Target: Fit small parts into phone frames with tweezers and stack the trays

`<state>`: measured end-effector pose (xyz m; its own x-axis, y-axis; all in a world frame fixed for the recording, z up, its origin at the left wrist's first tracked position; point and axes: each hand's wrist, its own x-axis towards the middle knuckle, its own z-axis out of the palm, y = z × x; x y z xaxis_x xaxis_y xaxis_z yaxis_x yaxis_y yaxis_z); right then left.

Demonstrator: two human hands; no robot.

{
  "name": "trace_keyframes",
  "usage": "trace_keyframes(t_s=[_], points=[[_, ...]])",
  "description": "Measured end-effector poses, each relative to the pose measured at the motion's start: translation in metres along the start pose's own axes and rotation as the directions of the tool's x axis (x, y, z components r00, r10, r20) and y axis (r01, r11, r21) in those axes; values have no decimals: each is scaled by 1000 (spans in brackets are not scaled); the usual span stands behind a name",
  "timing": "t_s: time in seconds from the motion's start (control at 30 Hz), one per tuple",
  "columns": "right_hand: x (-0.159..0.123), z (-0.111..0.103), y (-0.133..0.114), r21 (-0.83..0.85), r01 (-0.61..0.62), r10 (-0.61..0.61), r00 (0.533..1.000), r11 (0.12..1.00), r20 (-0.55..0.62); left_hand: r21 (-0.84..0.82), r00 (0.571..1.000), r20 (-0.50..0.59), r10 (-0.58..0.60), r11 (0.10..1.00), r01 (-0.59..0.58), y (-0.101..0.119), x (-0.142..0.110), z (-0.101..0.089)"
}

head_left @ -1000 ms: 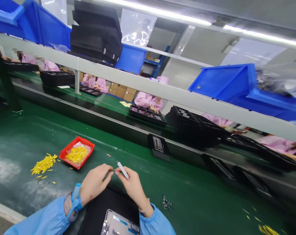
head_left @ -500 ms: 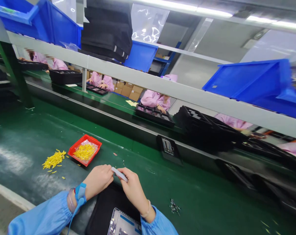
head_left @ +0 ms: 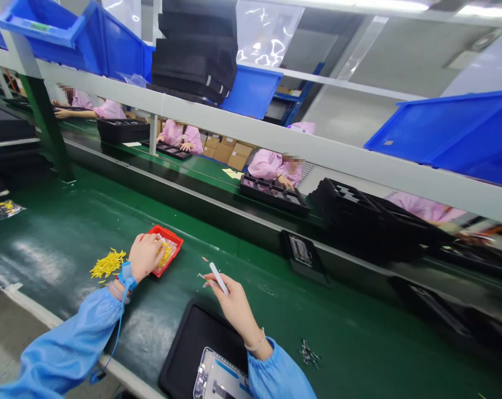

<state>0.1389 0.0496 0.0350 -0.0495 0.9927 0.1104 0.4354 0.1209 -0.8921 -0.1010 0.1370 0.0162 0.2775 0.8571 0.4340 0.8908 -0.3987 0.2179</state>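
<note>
My left hand is over the near-left side of a red tray holding small yellow strips on clear plastic. Its fingers bend down toward the tray, and their tips are hidden. A blue wrist strap with a cord circles that wrist. My right hand is closed on a slim whitish bar, held tilted above the bench. Tiny parts show by those fingertips, too small to name. Below it, a device with an exposed circuit board rests on a black pad, partly covered by my right sleeve.
A loose heap of yellow strips lies left of the tray. Small metallic pieces lie on the green bench at right. Along the back ledge leans a black holder. Opposite, people in pink work at black trays. Blue bins sit overhead.
My left hand has left my right hand and moved forward-left to the red tray. My right hand still holds the whitish bar, now turned more upright. The view has shifted slightly left.
</note>
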Motion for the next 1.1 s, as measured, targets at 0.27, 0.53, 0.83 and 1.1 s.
trace_keyframes(t_s=[0.27, 0.53, 0.83, 1.1], points=[[1, 7, -9, 11, 10, -11, 999, 1000, 40, -187, 999, -7, -53, 981, 51, -2, -7, 0], [1, 19, -23, 66, 103, -107, 992, 993, 69, -751, 962, 110, 248, 655, -83, 50, -27, -19], [-6, 25, -25, -245, 221, -251, 963, 944, -99, -796, 983, 128, 130, 605, 23, 58, -33, -13], [0, 35, -28, -381, 221, -228, 973, 898, 26, -737, 977, 111, 180, 675, -41, 62, -39, -9]])
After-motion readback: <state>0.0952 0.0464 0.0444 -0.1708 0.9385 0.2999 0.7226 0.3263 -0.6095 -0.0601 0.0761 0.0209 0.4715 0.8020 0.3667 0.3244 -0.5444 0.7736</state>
